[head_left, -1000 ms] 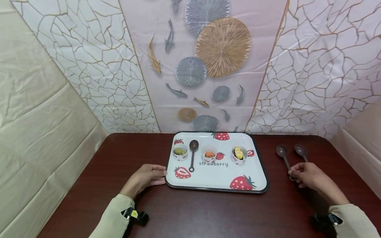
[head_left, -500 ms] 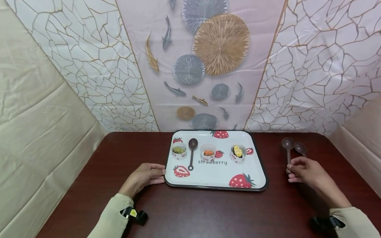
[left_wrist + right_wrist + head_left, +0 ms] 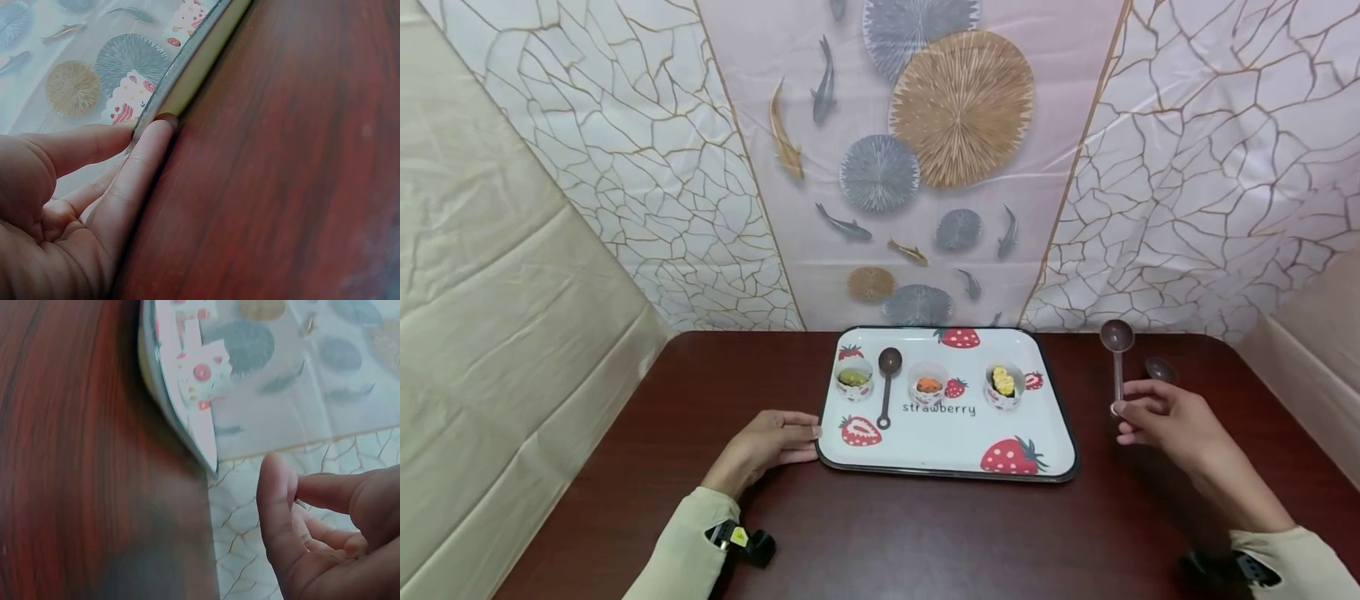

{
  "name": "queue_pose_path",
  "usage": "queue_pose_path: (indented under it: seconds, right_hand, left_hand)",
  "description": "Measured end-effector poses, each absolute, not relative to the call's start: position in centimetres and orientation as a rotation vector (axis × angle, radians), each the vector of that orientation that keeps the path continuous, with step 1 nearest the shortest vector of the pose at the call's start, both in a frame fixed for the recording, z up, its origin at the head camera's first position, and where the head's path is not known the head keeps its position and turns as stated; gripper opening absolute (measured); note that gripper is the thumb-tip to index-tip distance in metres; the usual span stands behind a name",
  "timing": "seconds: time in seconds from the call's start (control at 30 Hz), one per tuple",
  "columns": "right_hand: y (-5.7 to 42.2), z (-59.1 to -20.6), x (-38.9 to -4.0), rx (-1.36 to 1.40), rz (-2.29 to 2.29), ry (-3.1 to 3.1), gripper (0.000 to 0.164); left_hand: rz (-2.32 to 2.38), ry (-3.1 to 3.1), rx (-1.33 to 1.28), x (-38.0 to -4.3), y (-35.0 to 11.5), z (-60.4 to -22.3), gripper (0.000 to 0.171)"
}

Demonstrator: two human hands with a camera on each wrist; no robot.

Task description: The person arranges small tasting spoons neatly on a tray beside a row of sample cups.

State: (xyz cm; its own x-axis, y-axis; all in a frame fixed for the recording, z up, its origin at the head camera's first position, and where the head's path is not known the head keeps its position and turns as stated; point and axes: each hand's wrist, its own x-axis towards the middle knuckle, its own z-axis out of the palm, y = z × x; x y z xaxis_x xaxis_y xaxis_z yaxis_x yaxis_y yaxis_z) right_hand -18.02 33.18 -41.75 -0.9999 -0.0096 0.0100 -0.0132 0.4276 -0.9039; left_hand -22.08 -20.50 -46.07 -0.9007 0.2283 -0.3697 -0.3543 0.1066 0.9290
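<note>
At frame right, your right hand [image 3: 1172,425] pinches a spoon [image 3: 1117,358] below its bowl; centre-left, your left hand [image 3: 765,446] grips the tray [image 3: 917,454].

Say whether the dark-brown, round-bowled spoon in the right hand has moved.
Yes: the spoon rose in the head view, its top now overlapping the far edge of the reddish-brown wooden table.

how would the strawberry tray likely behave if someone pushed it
The tray looks stiff, with a flat middle and raised rim, so it would probably slide without bending. Its surface looks glossy, so the spoon lying and cup of yellow food standing on it might slip.
</note>
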Motion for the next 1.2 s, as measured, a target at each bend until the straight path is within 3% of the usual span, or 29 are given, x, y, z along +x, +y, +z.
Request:
queue_pose_path:
  seconds: [0.67,1.2]
  right_hand:
    - [28.3,-38.4,-16.9,0.076,1.695,-2.632,0.036]
    - [23.4,-38.3,-17.5,0.111,1.770,-2.619,0.034]
  left_hand:
    - [1.843,1.973,-0.113,-22.0,-20.7,-46.3,0.046]
    - [1.856,1.975,-0.131,-22.1,-20.4,-46.1,0.041]
